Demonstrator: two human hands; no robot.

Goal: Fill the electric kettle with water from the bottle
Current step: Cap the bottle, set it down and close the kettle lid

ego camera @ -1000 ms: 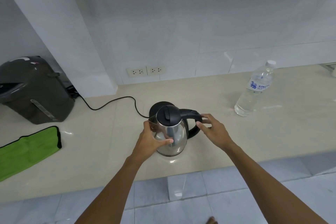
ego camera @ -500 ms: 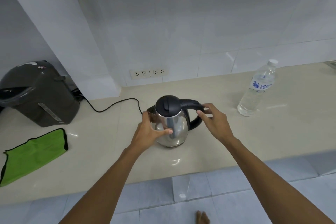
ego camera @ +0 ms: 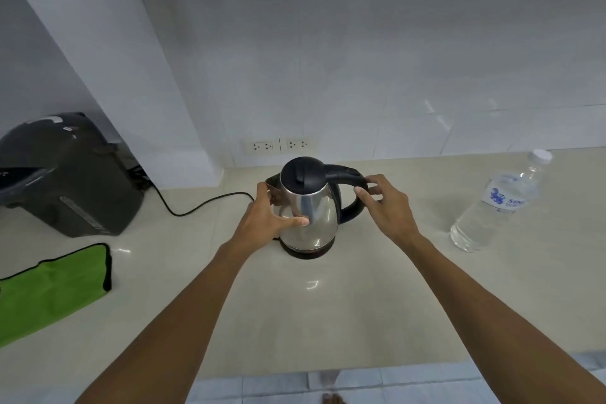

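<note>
A steel electric kettle (ego camera: 311,207) with a black lid and handle stands on its black base in the middle of the beige counter (ego camera: 295,321). Its lid is closed. My left hand (ego camera: 270,216) wraps the kettle's left side, thumb across the front of the steel body. My right hand (ego camera: 385,203) has its fingertips on the black handle at the kettle's right. A clear water bottle (ego camera: 492,207) with a white cap and blue label stands capped at the right, apart from both hands.
A dark grey hot-water dispenser (ego camera: 62,180) sits at the left against the wall. A green cloth (ego camera: 49,292) lies in front of it. A black cord (ego camera: 203,203) runs from there to the kettle. Two wall sockets (ego camera: 278,145) are behind the kettle.
The kettle now sits down on its black base, and both hands have kept hold of it. The camera has moved closer and tilted down slightly.
</note>
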